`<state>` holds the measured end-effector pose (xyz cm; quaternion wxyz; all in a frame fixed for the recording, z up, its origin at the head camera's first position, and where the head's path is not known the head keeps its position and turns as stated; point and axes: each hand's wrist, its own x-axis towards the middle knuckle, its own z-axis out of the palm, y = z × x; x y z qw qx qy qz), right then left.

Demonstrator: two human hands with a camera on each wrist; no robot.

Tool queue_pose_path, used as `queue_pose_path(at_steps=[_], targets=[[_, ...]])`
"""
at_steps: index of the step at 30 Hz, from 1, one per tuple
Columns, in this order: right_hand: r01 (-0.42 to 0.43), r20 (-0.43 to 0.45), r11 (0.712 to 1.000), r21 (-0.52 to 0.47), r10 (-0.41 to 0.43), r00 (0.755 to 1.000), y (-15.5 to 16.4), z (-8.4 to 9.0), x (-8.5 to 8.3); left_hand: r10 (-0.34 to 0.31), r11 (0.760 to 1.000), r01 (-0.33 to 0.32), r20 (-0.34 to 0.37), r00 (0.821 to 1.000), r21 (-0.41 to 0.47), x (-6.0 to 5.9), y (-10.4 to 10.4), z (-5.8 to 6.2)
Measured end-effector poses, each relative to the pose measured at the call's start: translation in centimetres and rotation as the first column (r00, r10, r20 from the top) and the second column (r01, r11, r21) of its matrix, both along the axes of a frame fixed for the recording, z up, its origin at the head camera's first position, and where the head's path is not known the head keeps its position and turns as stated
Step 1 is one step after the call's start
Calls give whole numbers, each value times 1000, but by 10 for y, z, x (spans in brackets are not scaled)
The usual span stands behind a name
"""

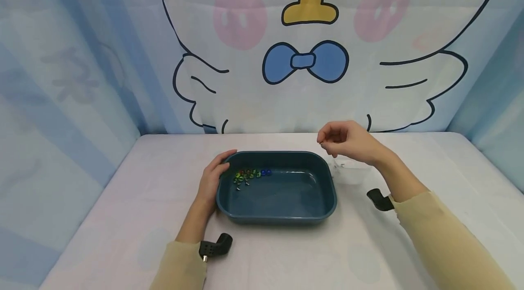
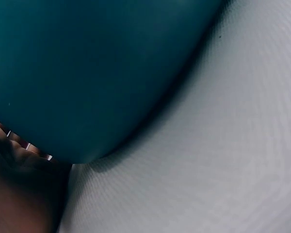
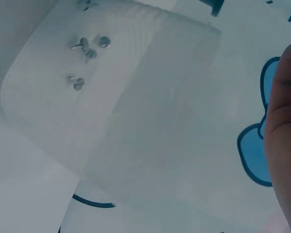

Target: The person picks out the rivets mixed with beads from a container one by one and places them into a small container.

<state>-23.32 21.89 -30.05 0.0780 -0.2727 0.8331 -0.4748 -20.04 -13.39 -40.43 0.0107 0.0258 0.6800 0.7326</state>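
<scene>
Teal plastic fills most of my view: a deep rectangular basin [image 1: 278, 190] sits near the middle of the pale tabletop [image 1: 123, 217], a little toward its front edge. In the basin's far left corner I see a small cluster of coloured pushpins [image 1: 249, 175], green, red and blue, with a few pale ones just in front of them.

My left hand [image 1: 213, 180] rests on the basin's left rim, fingers curled round its far left corner and gripping it. The left wrist view shows only the basin's dark outer wall [image 2: 87, 73] close up, with fingertips [image 2: 19, 145] pressed against it at the lower left.

My right hand [image 1: 348, 142] hangs above the table just past the basin's far right corner, fingers drawn narrow into a pinch. Something tiny seems caught between thumb and forefinger, but I cannot tell what it is. Directly below that hand stands a clear plastic container [image 1: 352, 171], just beside the basin's right rim. In the right wrist view, the container [image 3: 111, 107] holds a few metal thumbtacks [image 3: 87, 51] in one corner.
</scene>
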Motion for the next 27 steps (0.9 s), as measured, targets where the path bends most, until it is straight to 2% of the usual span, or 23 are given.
queue_pose_path(at_steps=[8,16,27], targets=[[108,-22,990,87,-106,994,16,-12,2,-4,1000,4,8,1000,8,-1,-3,0],[192,-71,957,217,-181,981,27,-21,4,-12,1000,12,3,1000,20,-3,-1,-2],[219,-113,942,255,-196,974,30,-26,2,-2,1000,2,-11,1000,11,-2,-2,-3]])
